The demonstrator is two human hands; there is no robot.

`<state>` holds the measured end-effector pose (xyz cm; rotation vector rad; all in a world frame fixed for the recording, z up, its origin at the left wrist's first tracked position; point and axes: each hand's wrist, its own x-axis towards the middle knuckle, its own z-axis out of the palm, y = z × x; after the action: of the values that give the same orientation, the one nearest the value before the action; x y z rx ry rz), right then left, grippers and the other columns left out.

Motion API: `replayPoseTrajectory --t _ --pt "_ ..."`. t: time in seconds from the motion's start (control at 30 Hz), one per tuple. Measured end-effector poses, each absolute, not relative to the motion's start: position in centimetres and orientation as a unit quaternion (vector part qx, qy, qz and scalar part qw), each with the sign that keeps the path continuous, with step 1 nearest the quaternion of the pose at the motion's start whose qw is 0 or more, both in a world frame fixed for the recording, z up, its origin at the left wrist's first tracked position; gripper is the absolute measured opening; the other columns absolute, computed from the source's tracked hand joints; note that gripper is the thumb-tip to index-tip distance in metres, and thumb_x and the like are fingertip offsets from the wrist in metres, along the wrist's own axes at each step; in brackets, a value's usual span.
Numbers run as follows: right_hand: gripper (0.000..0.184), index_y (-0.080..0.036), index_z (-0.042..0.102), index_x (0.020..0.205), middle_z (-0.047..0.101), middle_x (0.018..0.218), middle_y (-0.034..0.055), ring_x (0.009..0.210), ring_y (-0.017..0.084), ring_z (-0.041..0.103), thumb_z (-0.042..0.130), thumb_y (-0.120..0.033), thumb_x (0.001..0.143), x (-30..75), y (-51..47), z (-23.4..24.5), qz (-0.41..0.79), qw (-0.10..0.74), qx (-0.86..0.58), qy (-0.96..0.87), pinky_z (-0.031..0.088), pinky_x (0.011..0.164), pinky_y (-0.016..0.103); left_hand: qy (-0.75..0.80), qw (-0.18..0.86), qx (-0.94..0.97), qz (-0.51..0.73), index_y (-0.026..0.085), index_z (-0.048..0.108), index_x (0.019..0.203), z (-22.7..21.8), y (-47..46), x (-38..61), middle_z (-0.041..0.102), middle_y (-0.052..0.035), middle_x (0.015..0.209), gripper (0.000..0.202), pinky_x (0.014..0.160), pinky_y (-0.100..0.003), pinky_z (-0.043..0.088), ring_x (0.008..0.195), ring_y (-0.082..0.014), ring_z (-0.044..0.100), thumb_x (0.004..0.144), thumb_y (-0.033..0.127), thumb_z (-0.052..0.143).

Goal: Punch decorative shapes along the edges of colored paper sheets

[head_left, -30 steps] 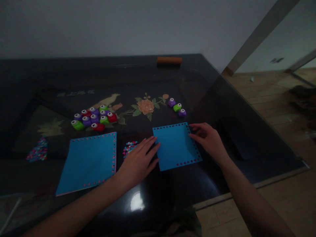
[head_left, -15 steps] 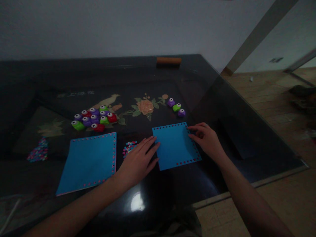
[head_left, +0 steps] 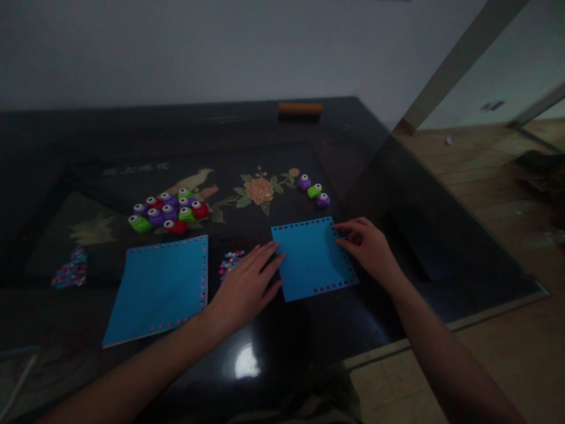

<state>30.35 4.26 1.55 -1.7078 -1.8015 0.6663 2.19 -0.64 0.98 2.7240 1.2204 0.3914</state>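
Note:
A small blue square sheet with punched holes along its edges lies on the dark glass table. My left hand rests flat with fingers stretched out, its fingertips touching the sheet's left edge. Curled fingers of my right hand press on the sheet's right edge near the top corner. A larger blue sheet with a punched border lies to the left. Between the two sheets sits a little pile of coloured punched bits.
A cluster of several purple, green and red small punches stands behind the larger sheet, and three more punches stand behind the small sheet. Another confetti pile lies far left. An orange block sits at the table's back edge. Wooden floor lies right.
My right hand's fingers have crept slightly up and left along the small sheet's right edge. My left hand and both sheets have stayed nearly still.

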Motion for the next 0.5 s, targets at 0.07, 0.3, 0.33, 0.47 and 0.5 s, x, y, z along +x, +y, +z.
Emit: replayPoseTrajectory --t 0.07,0.3,0.33,0.47,0.5 --pt "0.028 -0.018 0.07 0.098 0.054 0.09 0.0045 0.06 0.011 0.049 0.069 -0.019 0.07 30.37 4.27 1.57 0.25 0.282 -0.637 -0.672 0.046 0.058 0.03 0.403 0.065 0.903 0.13 0.011 0.048 0.132 0.98 -0.62 2.16 0.046 -0.0174 0.141 0.044 0.109 -0.047 0.036 0.132 -0.0274 0.042 0.091 0.028 0.051" --pt "0.027 -0.019 0.07 0.098 0.054 0.087 0.0038 0.061 0.012 0.05 0.069 -0.02 0.071 30.35 4.24 1.71 0.252 0.29 -0.634 -0.671 0.046 0.058 0.03 0.402 0.074 0.903 0.133 0.014 0.048 0.132 1.02 -0.59 2.19 0.046 -0.0168 0.141 0.044 0.107 -0.049 0.038 0.13 -0.0288 0.043 0.09 0.027 0.052" --pt "0.027 -0.019 0.07 0.098 0.054 0.087 0.0037 0.062 0.013 0.05 0.069 -0.02 0.071 30.34 4.24 1.73 0.251 0.289 -0.636 -0.67 0.046 0.058 0.03 0.402 0.073 0.903 0.131 0.015 0.049 0.132 1.03 -0.59 2.21 0.046 -0.0167 0.141 0.044 0.107 -0.049 0.038 0.13 -0.0291 0.043 0.09 0.026 0.052" --pt "0.028 -0.017 0.07 0.098 0.053 0.085 0.0034 0.061 0.013 0.05 0.069 -0.019 0.071 30.36 4.25 1.71 0.244 0.288 -0.641 -0.669 0.046 0.058 0.03 0.399 0.066 0.906 0.125 0.017 0.052 0.131 1.12 -0.57 2.26 0.047 -0.0158 0.141 0.041 0.107 -0.048 0.038 0.131 -0.029 0.043 0.09 0.024 0.052" --pt "0.028 -0.017 0.07 0.099 0.053 0.085 0.0036 0.061 0.013 0.05 0.069 -0.019 0.071 30.37 4.25 1.68 0.242 0.287 -0.641 -0.669 0.046 0.058 0.03 0.399 0.064 0.906 0.124 0.017 0.052 0.13 1.16 -0.58 2.26 0.047 -0.0157 0.141 0.041 0.107 -0.048 0.038 0.131 -0.0288 0.043 0.09 0.024 0.052"
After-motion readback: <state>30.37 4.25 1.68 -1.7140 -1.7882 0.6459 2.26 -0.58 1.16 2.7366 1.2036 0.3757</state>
